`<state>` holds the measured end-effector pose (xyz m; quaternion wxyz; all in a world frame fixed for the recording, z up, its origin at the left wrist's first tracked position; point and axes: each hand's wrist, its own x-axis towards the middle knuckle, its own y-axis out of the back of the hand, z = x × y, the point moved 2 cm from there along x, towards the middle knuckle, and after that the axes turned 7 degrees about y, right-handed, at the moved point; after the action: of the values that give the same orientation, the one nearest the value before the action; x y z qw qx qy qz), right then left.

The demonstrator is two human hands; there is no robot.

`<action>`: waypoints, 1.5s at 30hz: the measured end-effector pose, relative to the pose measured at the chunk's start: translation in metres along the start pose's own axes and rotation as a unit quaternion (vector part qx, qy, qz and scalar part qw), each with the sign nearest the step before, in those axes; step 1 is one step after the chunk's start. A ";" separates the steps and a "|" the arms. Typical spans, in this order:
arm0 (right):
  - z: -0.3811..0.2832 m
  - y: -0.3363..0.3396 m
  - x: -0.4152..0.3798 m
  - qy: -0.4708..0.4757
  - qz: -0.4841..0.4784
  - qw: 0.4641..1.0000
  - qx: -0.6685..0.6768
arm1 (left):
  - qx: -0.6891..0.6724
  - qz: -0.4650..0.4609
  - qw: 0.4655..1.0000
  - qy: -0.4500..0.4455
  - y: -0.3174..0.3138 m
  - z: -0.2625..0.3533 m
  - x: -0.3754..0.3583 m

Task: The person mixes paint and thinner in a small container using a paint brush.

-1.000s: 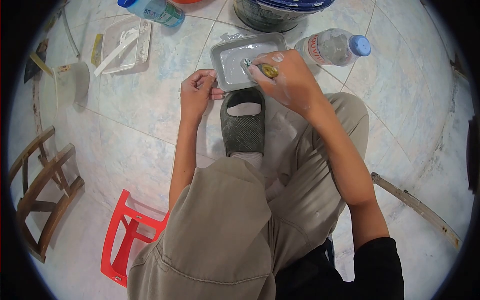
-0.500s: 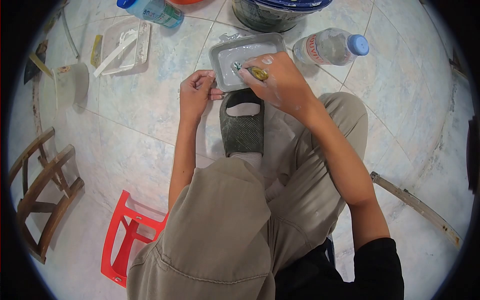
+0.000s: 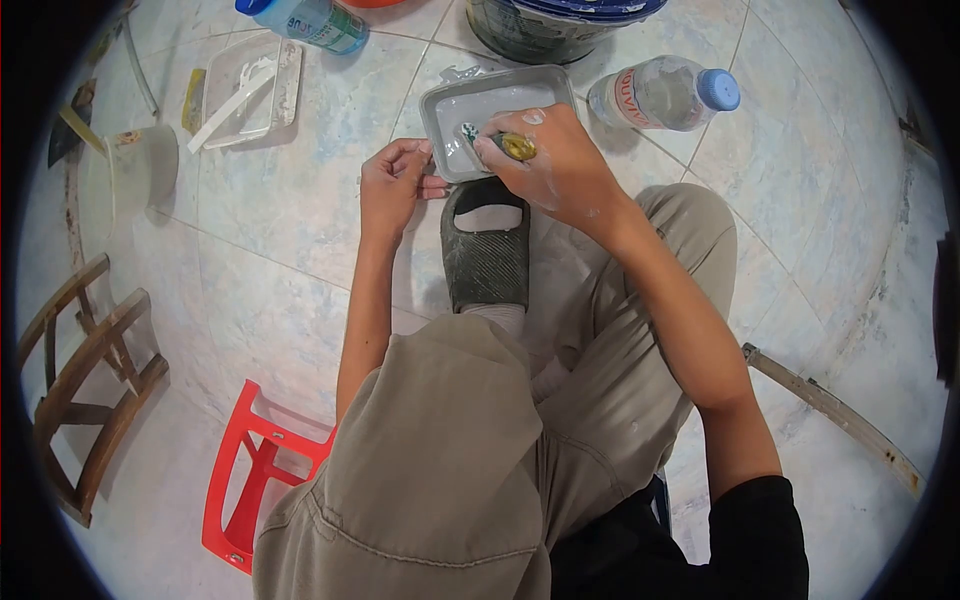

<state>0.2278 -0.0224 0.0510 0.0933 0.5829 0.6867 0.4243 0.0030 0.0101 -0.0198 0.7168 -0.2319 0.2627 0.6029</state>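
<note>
The right hand [image 3: 560,165] is closed around a tool [image 3: 517,147] in the tray [image 3: 500,77] of grey mixture [image 3: 458,112] on the floor [image 3: 280,205]; stirring seems in hand. The left hand [image 3: 395,175] is at the tray's corner; whether gripping, I cannot tell. The next stroke needs a steady tray.

A pale strip [image 3: 233,108] lies across a shallow plastic tub [image 3: 292,90]. Beside the tub's far right corner is a blue-capped bottle [image 3: 322,26]; farther right of the tub are a bucket [image 3: 533,38] and a clear bottle [image 3: 652,94]. A pail [image 3: 150,165] stands to its left. Nearer than the tub are a red plastic piece [image 3: 258,473] and a wooden frame [image 3: 86,350], perhaps chair parts.
</note>
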 end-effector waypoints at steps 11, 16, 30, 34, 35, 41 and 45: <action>-0.001 -0.008 -0.002 0.006 0.012 1.000 -0.007 | 0.020 -0.004 1.000 0.006 0.001 -0.002 0.001; -0.006 -0.011 0.000 0.002 0.053 0.998 0.029 | 0.014 -0.008 1.000 0.003 0.001 -0.001 0.002; -0.008 -0.016 -0.001 -0.052 0.050 0.991 0.108 | 0.013 -0.012 1.000 0.003 0.002 -0.003 0.003; -0.009 -0.018 -0.001 -0.049 0.052 0.992 0.100 | -0.003 -0.008 1.000 0.002 0.001 0.000 0.001; -0.009 -0.018 0.000 -0.048 0.056 0.993 0.096 | -0.002 -0.007 1.000 0.004 0.001 -0.001 0.001; -0.010 -0.016 0.002 -0.016 0.038 0.998 0.056 | 0.013 -0.013 1.000 0.011 0.002 -0.002 0.001; -0.008 -0.018 0.002 -0.004 0.036 0.998 0.042 | -0.008 -0.012 1.000 0.004 0.000 0.001 0.000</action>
<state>0.2086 -0.0240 0.0442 0.0564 0.6122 0.6822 0.3958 0.0030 0.0106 -0.0188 0.7210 -0.2430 0.2583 0.5953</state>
